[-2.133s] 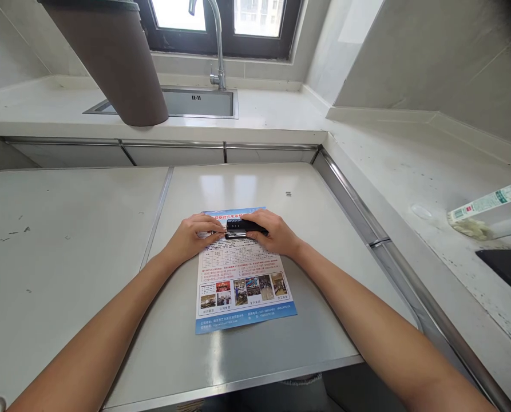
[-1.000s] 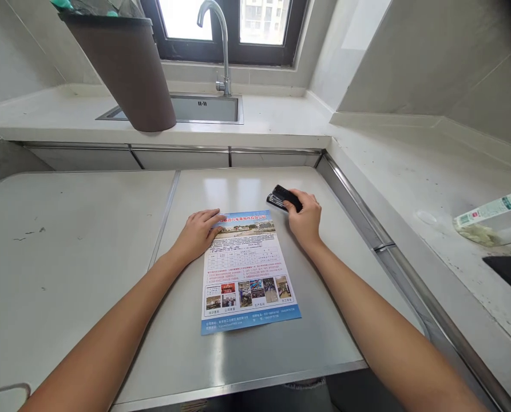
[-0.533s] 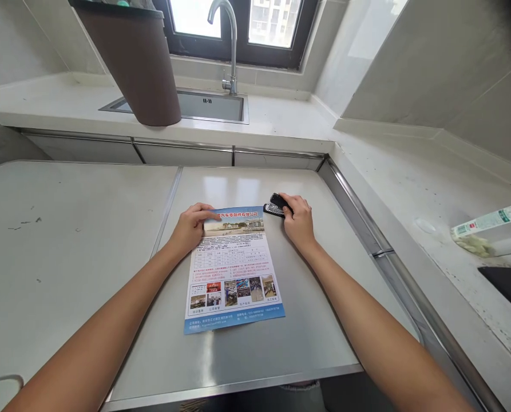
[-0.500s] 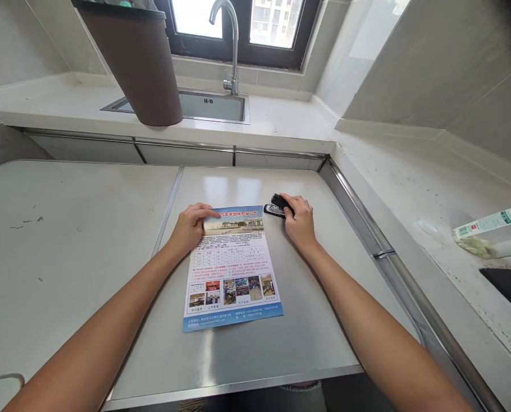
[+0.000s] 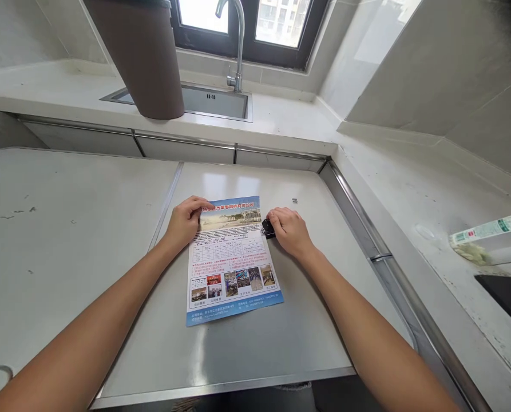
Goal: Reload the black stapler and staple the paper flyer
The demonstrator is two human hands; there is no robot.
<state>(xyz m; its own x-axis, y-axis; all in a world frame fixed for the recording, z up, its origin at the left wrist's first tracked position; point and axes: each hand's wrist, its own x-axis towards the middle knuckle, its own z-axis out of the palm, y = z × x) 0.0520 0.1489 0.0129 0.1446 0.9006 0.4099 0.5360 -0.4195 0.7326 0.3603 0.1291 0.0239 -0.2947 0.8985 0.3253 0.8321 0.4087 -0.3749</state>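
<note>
A printed flyer (image 5: 232,243) with a blue band at top and bottom lies on the table panel. My left hand (image 5: 185,220) is closed on its upper left edge, the fingers resting over the top corner. At the right edge of the flyer, my right hand (image 5: 290,230) is wrapped round a black stapler (image 5: 268,228). Only the stapler's front end shows, and it meets the paper's edge; I cannot tell whether the paper is between its jaws. Beyond my right hand lies a small grey piece (image 5: 294,200), perhaps a few staples.
A brown bin (image 5: 152,63) stands by the steel sink (image 5: 216,102) and tap (image 5: 240,46) at the back. Metal-edged rails (image 5: 381,257) border the table on the right. On the right counter (image 5: 392,166) lies a white and green packet (image 5: 491,229).
My right hand has brought the stapler nearer to me, down along the flyer's right edge. The small grey piece has come into sight behind it. My left hand keeps its hold.
</note>
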